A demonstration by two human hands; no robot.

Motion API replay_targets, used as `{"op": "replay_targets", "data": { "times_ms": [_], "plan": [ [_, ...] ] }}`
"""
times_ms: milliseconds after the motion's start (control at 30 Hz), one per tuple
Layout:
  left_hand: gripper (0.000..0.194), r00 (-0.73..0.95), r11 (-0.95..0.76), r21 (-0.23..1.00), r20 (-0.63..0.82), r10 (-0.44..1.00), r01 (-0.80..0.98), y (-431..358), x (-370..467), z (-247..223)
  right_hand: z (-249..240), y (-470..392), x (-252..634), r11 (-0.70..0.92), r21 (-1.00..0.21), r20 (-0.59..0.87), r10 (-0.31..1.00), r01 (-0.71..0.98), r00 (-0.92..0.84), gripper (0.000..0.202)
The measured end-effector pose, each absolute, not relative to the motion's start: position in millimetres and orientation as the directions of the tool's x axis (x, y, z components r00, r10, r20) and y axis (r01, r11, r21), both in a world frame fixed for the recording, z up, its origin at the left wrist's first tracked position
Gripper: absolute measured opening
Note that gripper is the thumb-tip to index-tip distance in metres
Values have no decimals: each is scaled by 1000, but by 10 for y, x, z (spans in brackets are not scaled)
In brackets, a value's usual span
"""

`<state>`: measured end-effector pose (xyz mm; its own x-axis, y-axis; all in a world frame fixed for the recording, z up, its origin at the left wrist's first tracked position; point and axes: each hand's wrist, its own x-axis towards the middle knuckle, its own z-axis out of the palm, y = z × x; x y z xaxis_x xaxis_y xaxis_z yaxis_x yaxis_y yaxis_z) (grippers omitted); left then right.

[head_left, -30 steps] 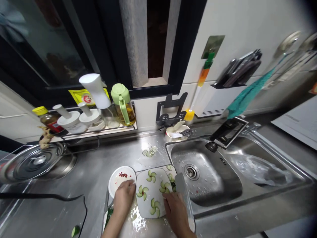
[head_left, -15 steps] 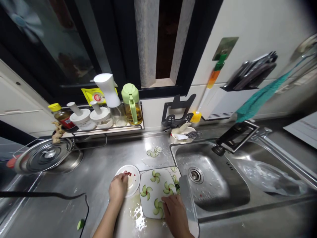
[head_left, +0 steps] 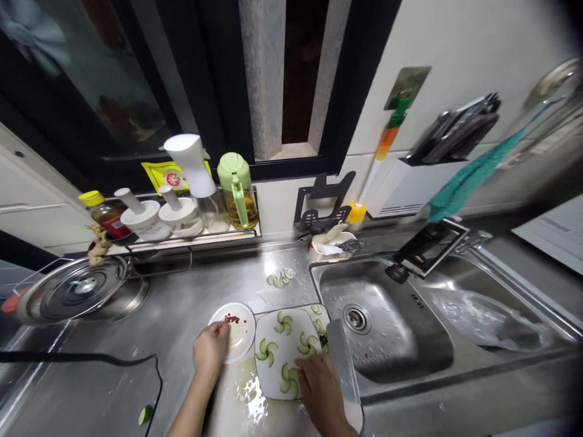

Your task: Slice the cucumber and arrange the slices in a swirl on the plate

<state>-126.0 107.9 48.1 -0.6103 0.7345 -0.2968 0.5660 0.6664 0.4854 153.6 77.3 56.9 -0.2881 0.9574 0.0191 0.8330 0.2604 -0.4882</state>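
Plate (head_left: 283,350), sq., in head view: lies at far edge of cutting board (head_left: 239,409), bearing four cucumber pinwheels (head_left: 289,380). L hand (head_left: 212,351) is at left rim of round dish (head_left: 248,337) w/ red bits (head_left: 232,318), fingertips drawn together; can't tell if any bit is pinched. R hand (head_left: 320,388) covers plate's near-right corner, fingers curled, contact unclear.

Light spreads evenly over the plate (head_left: 283,346) before me — yet glares hard off the wet cutting board (head_left: 232,416) and steel counter (head_left: 218,273). The window glass (head_left: 139,109) is dim, and toward my right the knives (head_left: 462,130) blur and the corners of my view blacken.
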Motion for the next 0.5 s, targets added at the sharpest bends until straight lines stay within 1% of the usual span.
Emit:
{"op": "replay_targets", "data": {
  "times_ms": [100, 167, 267, 300, 367, 500],
  "plan": [
    [30, -576, 604, 568, -257, 776, 559, 929, -1213, 497, 564, 761, 1562, 227, -495, 11, 967, 839, -255, 24],
    [30, -514, 524, 644, -227, 827, 558, 808, -1100, 501, 568, 748, 1586, 214, -503, 0, 969, 837, -248, 25],
    [30, -341, 334, 759, -157, 927, 559, 632, -814, 496, 568, 713, 1622, 215, -517, -23, 964, 828, -265, 27],
    [29, -259, 262, 787, -135, 957, 559, 582, -702, 489, 563, 696, 1629, 211, -519, -26, 965, 828, -262, 27],
    [28, -137, 167, 814, -109, 985, 556, 499, -481, 466, 547, 658, 1637, 203, -518, -25, 967, 831, -252, 26],
    [22, -34, 84, 789, -79, 996, 609, 406, -160, 390, 530, 577, 1628, 201, -518, -53, 963, 832, -265, 25]
  ]
}}
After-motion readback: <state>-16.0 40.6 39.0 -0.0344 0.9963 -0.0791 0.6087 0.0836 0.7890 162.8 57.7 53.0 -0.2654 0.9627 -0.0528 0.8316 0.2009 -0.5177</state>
